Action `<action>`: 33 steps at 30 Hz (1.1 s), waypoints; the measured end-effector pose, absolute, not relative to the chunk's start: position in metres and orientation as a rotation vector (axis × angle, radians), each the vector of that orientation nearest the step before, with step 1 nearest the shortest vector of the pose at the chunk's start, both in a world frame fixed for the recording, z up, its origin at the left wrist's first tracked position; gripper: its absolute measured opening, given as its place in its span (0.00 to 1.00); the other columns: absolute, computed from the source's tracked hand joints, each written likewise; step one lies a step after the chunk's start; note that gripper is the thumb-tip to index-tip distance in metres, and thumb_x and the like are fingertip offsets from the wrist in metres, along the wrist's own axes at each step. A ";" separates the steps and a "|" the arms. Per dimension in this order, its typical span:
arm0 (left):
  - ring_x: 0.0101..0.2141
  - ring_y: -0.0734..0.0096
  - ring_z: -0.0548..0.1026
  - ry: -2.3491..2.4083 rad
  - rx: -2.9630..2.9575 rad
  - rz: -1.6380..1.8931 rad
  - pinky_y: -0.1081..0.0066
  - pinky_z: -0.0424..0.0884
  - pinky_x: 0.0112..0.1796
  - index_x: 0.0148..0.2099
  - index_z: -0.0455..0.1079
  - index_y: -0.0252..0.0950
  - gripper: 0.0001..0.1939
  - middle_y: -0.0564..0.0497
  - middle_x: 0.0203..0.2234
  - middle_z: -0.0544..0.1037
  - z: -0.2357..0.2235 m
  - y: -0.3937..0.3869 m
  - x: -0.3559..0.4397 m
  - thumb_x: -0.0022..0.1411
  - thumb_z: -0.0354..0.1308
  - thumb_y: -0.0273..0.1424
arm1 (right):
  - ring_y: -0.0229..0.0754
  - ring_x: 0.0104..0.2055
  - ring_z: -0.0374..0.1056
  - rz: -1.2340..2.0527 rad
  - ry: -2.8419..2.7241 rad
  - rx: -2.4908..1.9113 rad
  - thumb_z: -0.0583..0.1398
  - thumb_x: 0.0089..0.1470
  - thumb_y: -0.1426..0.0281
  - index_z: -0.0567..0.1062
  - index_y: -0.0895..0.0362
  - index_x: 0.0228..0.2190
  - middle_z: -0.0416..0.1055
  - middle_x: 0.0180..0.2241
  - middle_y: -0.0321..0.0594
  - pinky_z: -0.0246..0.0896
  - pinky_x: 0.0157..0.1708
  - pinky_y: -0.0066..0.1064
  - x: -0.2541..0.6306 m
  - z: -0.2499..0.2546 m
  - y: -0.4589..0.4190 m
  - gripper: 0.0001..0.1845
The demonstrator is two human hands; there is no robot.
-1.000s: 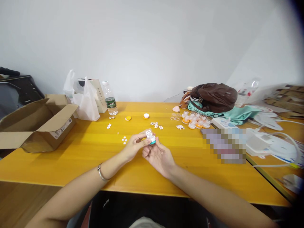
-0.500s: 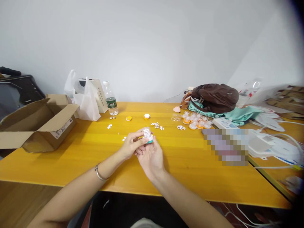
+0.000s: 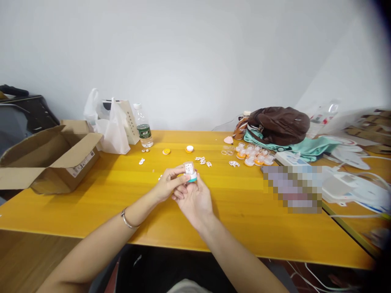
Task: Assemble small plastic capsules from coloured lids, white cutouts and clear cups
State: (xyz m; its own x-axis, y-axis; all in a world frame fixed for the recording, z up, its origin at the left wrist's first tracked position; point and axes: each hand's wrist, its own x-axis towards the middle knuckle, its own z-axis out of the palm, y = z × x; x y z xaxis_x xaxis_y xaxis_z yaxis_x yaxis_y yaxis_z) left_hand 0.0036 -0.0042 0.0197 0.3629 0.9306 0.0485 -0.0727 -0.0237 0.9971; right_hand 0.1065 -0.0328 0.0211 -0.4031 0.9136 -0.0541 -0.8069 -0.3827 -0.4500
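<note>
Both my hands meet above the middle of the yellow table (image 3: 100, 195). Between them is a small clear capsule with a teal base (image 3: 190, 172) and a white patterned piece inside. My left hand (image 3: 167, 186) pinches its top and side with thumb and fingers. My right hand (image 3: 194, 198) cups it from below, fingers curled around the teal base. A metal bangle (image 3: 126, 219) sits on my left wrist. Small white cut-out pieces (image 3: 202, 160) lie on the table just beyond the capsule.
An open cardboard box (image 3: 45, 158) stands at the left. Behind are a white plastic bag (image 3: 111, 130), a water bottle (image 3: 143, 129), two orange caps (image 3: 166, 151) and a cluster of orange-based capsules (image 3: 253, 155). A brown bag (image 3: 277, 124) on teal cloth and white gear lie at the right.
My hands have drawn closer together and shifted slightly left and away from me, the right hand rolling palm-up under the capsule. The grip on the capsule holds.
</note>
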 end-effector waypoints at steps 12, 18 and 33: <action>0.34 0.74 0.70 0.754 1.575 1.095 0.79 0.67 0.30 0.40 0.74 0.34 0.13 0.46 0.41 0.70 0.032 -0.004 -0.008 0.51 0.59 0.32 | 0.35 0.33 0.61 1.727 -0.546 -0.356 0.60 0.48 0.63 0.69 0.54 0.35 0.67 0.32 0.36 0.57 0.39 0.29 0.105 0.007 -0.044 0.11; 0.20 0.82 0.70 0.704 1.546 0.951 0.80 0.65 0.19 0.44 0.71 0.32 0.17 0.43 0.41 0.71 0.034 -0.011 -0.009 0.53 0.57 0.35 | 0.37 0.31 0.62 1.876 -0.555 -0.285 0.51 0.52 0.52 0.71 0.57 0.32 0.67 0.27 0.39 0.58 0.36 0.30 0.112 0.009 -0.053 0.21; 0.31 0.76 0.69 0.761 1.573 1.026 0.81 0.65 0.24 0.36 0.74 0.32 0.11 0.46 0.39 0.68 0.037 -0.020 0.003 0.51 0.60 0.33 | 0.37 0.37 0.62 1.562 -0.611 -0.428 0.59 0.49 0.62 0.69 0.52 0.36 0.67 0.37 0.38 0.58 0.41 0.33 0.108 -0.002 -0.059 0.12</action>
